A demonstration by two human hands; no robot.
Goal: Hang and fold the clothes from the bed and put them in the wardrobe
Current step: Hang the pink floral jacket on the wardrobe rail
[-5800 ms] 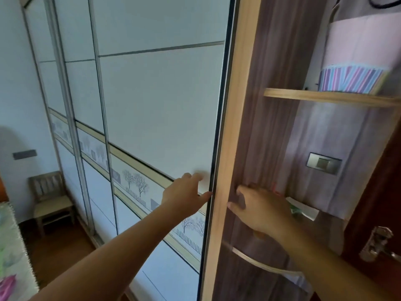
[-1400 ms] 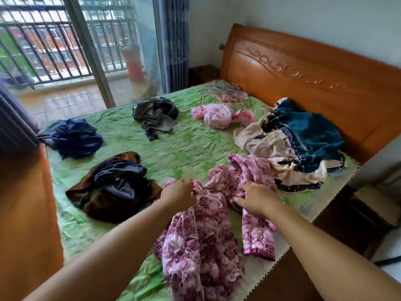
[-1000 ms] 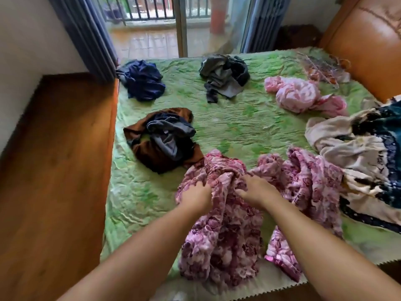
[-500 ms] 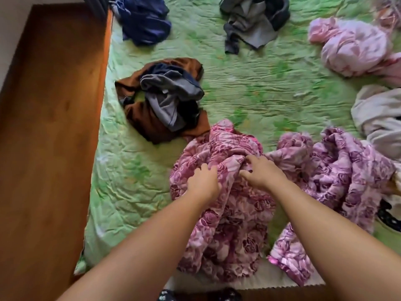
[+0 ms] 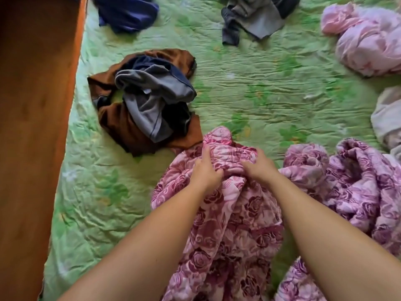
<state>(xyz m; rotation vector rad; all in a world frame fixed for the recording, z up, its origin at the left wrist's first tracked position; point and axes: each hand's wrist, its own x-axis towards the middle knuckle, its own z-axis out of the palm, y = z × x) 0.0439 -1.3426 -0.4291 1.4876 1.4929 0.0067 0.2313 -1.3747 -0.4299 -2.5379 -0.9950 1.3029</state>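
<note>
- Had a wooden board [image 5: 36, 127] well to the left of the left hand [image 5: 206, 170], its edge running away alongside the sheet [image 5: 271, 94], with a bare strip of sheet between.
- Had open, wrinkled sheet ahead of the right hand [image 5: 258, 168], out to a grey heap [image 5: 253, 16] and a pink bundle [image 5: 368, 40] far ahead.
- Met a brown pile [image 5: 121, 124] just ahead and left of the left hand, its near hem touching the rose cloth [image 5: 227, 224].
- Had a purple cloth [image 5: 358, 187] just to the right of the right hand, a cream cloth [image 5: 388, 120] beyond it at the view's edge, and a navy heap [image 5: 128, 11] far ahead to the left.
- Gripped the rose cloth with the left hand, fingers curled into a bunched fold near its top.
- Gripped the same fold with the right hand, fingers curled in, just beside the left, a narrow ridge of cloth between.
- Found the rose cloth crumpled on the sheet under both hands, trailing back between the arms to the bottom of the view.
</note>
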